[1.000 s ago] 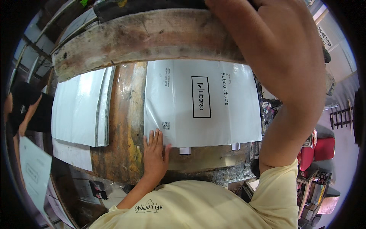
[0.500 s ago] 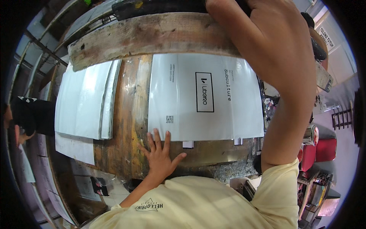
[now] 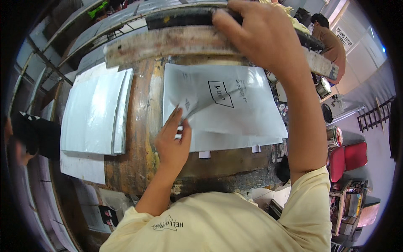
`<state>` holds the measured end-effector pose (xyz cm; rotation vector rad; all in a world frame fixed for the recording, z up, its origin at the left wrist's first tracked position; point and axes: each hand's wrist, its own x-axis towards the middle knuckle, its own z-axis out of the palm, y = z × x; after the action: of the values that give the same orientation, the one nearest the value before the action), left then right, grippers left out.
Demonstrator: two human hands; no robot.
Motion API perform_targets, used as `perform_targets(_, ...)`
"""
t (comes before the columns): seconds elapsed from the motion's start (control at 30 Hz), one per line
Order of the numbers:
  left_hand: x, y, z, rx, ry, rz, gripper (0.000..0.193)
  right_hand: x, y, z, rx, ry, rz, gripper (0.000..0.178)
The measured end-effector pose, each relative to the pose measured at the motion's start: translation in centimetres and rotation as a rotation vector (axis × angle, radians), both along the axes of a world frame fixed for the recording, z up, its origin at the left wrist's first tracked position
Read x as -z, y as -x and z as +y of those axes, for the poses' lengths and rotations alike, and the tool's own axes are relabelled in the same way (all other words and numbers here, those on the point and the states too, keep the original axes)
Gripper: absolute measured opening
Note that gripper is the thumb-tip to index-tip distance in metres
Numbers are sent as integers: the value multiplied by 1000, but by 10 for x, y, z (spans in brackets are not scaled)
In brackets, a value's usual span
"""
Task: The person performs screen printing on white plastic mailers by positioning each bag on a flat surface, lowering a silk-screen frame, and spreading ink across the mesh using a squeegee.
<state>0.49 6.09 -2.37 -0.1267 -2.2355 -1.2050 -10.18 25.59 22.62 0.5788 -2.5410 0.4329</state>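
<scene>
A glossy white plastic bag (image 3: 247, 122) with black print lies on the stained wooden work table (image 3: 140, 101). My left hand (image 3: 173, 143) pinches its left part, and the plastic lifts and creases there up through the print. My raised right hand (image 3: 268, 38) is closed around a dark bar (image 3: 180, 17) at the top, beside a worn wooden beam (image 3: 163, 42) held above the table's far side. The fingertips of that hand partly cover the bar. Two small white tabs, one of them a near tab (image 3: 204, 154), show at the bag's near edge.
A stack of blank white plastic bags (image 3: 90, 113) is on the table's left. Paint cans, including an open can (image 3: 335, 136), and red chairs (image 3: 354, 155) stand to the right. Another person (image 3: 331, 42) is at the far right; a dark-sleeved arm (image 3: 44, 134) shows at the left.
My left hand, flat on the bag's near left corner before, has moved up and now pinches and lifts the plastic. The beam and my right hand have shifted farther away.
</scene>
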Motion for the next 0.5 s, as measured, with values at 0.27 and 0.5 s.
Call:
perform_targets(0.27,0,28,-159,-114,-336,-211,42,16,-12,4,-26,-32,211,41)
perform_targets(0.5,5,64,-369,-106,-353,-381,63,30,-18,5,18,-18,238,42)
